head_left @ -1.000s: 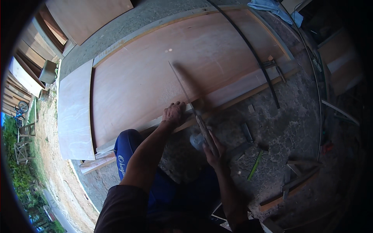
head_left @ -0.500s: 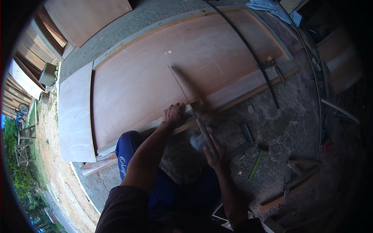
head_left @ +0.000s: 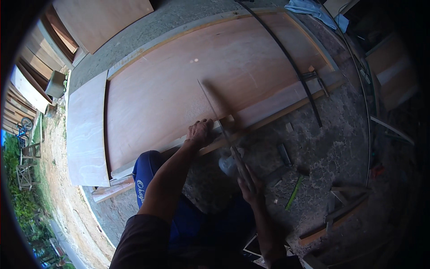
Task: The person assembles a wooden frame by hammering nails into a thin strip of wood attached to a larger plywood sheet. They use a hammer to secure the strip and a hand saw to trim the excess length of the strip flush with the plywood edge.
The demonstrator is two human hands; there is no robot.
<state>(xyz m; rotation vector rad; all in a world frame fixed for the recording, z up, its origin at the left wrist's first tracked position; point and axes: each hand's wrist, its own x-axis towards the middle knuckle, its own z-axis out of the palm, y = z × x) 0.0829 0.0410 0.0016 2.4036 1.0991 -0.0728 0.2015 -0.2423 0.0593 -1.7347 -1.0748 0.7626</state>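
Note:
My right hand (head_left: 251,184) is wrapped round the handle of a hand saw (head_left: 212,105). The thin blade points up and away, seen nearly edge-on, crossing a pale wooden strip (head_left: 172,145) close to its right end. Left of the blade, my left hand (head_left: 199,131) grips that strip from above, fingers curled over it. The strip lies along the near side of a wide plywood panel (head_left: 152,98) edged with a wooden frame. Sawdust-like specks show on the panel beside the blade. A dark shadow falls to the saw's right.
A light plywood sheet (head_left: 87,130) overlaps the panel's left end. A long dark bar (head_left: 286,54) crosses its right part, near a metal clamp (head_left: 321,85). On the concrete lie a green strip (head_left: 294,193), a metal piece (head_left: 284,154) and wood offcuts (head_left: 345,210). My blue-clad knee (head_left: 150,163) touches the near side.
My right hand and the saw have drawn back toward me, so the blade's tip sits lower. My left hand keeps its place on the strip.

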